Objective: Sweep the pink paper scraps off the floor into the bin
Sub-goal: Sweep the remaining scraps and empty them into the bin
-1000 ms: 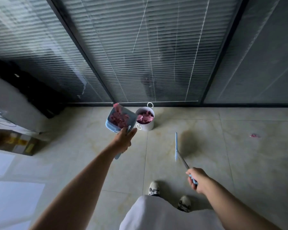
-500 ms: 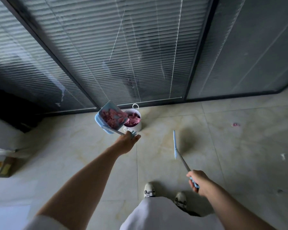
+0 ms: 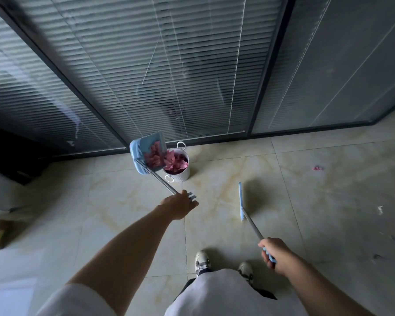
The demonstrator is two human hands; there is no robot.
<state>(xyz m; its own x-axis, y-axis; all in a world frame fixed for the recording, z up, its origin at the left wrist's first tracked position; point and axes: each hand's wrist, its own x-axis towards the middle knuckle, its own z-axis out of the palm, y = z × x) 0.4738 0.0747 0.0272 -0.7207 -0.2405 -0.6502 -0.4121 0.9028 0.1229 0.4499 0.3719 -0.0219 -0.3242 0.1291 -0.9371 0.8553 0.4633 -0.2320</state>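
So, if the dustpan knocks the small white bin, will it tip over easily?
Probably yes. The white bin looks small and thin-walled, holding only pink paper scraps, so likely light. The dustpan, tilted over its rim, could shove it aside on the glossy floor.

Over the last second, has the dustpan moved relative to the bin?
Yes. The dustpan has tipped further, and its open edge now overlaps the white bin's rim, pink scraps sliding toward it.

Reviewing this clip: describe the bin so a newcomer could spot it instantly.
Follow the glass wall down to the floor; the bin stands just before it, right of the tilted dustpan. It is the only white pail, ring-handled and full of pink scraps.
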